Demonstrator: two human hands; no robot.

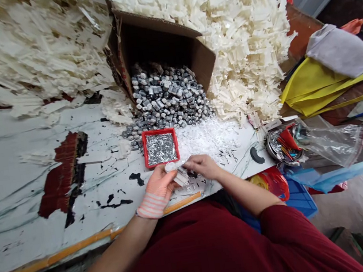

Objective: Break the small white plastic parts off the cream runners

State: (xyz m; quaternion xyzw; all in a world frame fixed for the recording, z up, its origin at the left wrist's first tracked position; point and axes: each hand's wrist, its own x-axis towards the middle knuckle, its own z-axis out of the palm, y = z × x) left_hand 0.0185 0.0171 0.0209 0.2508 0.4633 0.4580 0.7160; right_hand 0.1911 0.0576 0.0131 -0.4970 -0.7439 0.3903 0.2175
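A small white plastic piece (180, 176) sits clamped in the fingers of the orange-gloved left hand (157, 188), just above the white-topped bench (14, 185) near its front edge, its shape partly hidden. The bare right hand (202, 167) curls just beside it, fingers together, though any contact is hard to make out. A red square tray (158, 132) of silvery slivers lies just ahead.

The left hand (157, 189) and right hand (202, 166) cover part of the small white piece (180, 177), so I can't see its shape. The shiny bits (160, 148) in the red tray (144, 150) are too small to tell apart. The big pile of white pieces (221, 28) goes past the top edge.
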